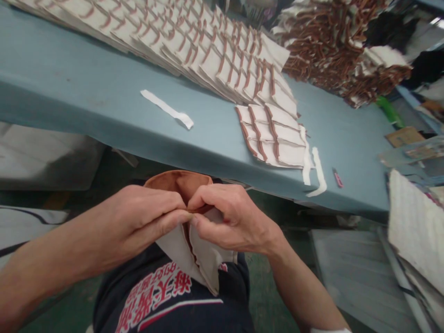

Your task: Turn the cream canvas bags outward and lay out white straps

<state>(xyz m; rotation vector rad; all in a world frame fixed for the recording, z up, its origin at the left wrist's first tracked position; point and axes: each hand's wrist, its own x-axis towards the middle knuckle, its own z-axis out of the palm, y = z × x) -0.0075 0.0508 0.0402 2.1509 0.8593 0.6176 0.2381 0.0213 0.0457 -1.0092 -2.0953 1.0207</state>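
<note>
Between my hands, in front of my body, is a fabric piece, off-white on one face and orange-brown on the other, with a brown-lined seam running down it. My left hand pinches its top edge between thumb and fingers. Right beside it, my right hand pinches the same edge, the fingertips of both hands nearly touching. The brown part rises behind my fingers and the off-white part hangs below, over a dark printed apron. My fingers hide the pinched spot itself.
A blue-covered table stands ahead. Overlapping off-white pieces with brown edges lie along its back, with a smaller stack nearer. White strips and a pink-handled cutter lie there too. A brown fabric heap is at far right.
</note>
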